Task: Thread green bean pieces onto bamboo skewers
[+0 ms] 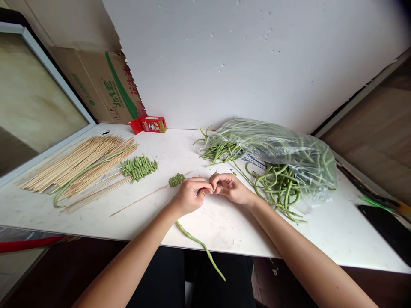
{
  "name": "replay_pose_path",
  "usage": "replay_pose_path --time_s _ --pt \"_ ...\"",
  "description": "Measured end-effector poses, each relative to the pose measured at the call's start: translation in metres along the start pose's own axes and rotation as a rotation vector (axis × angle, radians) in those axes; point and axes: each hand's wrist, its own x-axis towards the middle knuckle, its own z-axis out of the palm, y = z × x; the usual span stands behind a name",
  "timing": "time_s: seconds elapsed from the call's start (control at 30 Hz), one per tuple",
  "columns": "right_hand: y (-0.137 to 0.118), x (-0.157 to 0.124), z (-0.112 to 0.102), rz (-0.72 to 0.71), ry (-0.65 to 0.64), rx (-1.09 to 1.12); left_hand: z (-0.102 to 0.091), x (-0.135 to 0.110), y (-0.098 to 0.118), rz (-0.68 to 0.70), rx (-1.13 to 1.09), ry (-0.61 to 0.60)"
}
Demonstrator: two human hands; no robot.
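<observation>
My left hand [191, 194] is closed with its fingers pinched together at the middle of the table. It grips a long green bean [203, 244], whose tail comes out below my left wrist and hangs over the table's front edge. My right hand [231, 188] pinches a bit of green bean right against the left fingertips; most of that bit is hidden by the fingers. Just left of my left hand lies a bamboo skewer [139, 200] threaded with short bean pieces [175, 180]. Further left, several loaded skewers lie together, their bean pieces [139, 167] side by side.
Bare bamboo skewers [83, 160] form a pile at the left, with one long bean [93, 166] across them. A clear plastic bag [266, 137] of long beans lies at the back right, loose beans [279, 186] spilling out. A red box [154, 124] stands behind.
</observation>
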Motion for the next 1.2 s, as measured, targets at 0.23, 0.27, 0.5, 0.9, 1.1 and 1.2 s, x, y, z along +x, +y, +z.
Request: replay_pose_path --time_s 0.23,0.27,0.5,0.9,1.1,1.2 --pt "-0.012 -0.001 -0.002 -0.111 0.200 -0.124 -0.008 0.001 -0.008 -0.114 0.065 0.106" --pt "-0.011 0.000 -0.004 -0.119 0.225 -0.187 -0.008 0.002 -0.008 -0.108 0.075 0.107" --pt "0.012 0.001 -0.011 -0.111 0.202 -0.657 -0.016 0.003 -0.018 -0.115 0.068 0.168" --pt "0.005 0.001 -0.015 -0.113 0.246 -0.650 -0.009 0.001 -0.025 -0.126 0.048 0.227" --pt "0.006 0.001 0.000 -0.087 0.284 -0.480 -0.003 -0.001 -0.023 -0.148 0.039 0.187" --pt "0.006 0.002 0.002 -0.099 0.303 -0.470 -0.003 0.000 -0.021 -0.123 0.050 0.179"
